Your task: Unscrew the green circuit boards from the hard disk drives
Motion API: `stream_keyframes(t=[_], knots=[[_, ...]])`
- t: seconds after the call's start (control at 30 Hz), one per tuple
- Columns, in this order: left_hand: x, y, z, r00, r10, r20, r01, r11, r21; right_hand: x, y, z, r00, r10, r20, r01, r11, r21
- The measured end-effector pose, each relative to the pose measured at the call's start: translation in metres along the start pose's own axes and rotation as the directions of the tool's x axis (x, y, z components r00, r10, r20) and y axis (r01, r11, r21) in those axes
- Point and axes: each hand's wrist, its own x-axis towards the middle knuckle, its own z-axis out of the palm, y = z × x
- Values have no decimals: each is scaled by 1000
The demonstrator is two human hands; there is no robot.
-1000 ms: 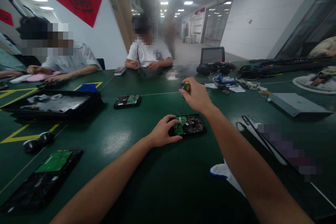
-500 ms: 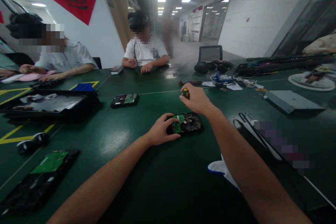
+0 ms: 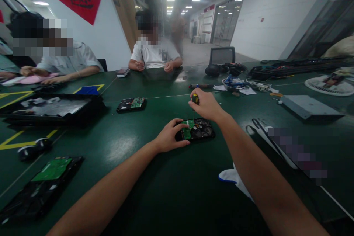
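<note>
A hard drive (image 3: 205, 129) with a green circuit board on its left part lies flat on the dark green table. My left hand (image 3: 168, 136) grips its left end, thumb along the near side and fingers over the board. In my right hand (image 3: 207, 104) is a screwdriver (image 3: 195, 99) with a yellow and black handle, held upright. Its thin shaft points down to the drive's far edge; I cannot make out what the tip touches. A second hard drive (image 3: 131, 104) lies farther back on the left, and another (image 3: 41, 188) is at the near left.
Left stands a black tray (image 3: 94, 105) beside yellow tape marks. A white glove (image 3: 228, 176) lies partly under my right forearm. On the right are a grey metal box (image 3: 311, 106), a strap (image 3: 273, 145) and a white fan part (image 3: 318, 85). Two people sit across the table.
My right hand and the screwdriver handle have shifted very slightly; the left hand stays on the hard drive. The person opposite has moved their hands apart.
</note>
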Motion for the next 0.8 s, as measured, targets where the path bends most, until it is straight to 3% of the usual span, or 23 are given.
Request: stream_keyframes(t=[0.4, 0.8], knots=[[0, 0, 0, 1000, 8, -5, -8, 1000, 5, -6, -8, -10, 980, -124, 158, 96, 981, 171], [0, 0, 0, 1000, 10, -9, -10, 1000, 0, -7, -15, -12, 955, -214, 207, 182, 970, 163]])
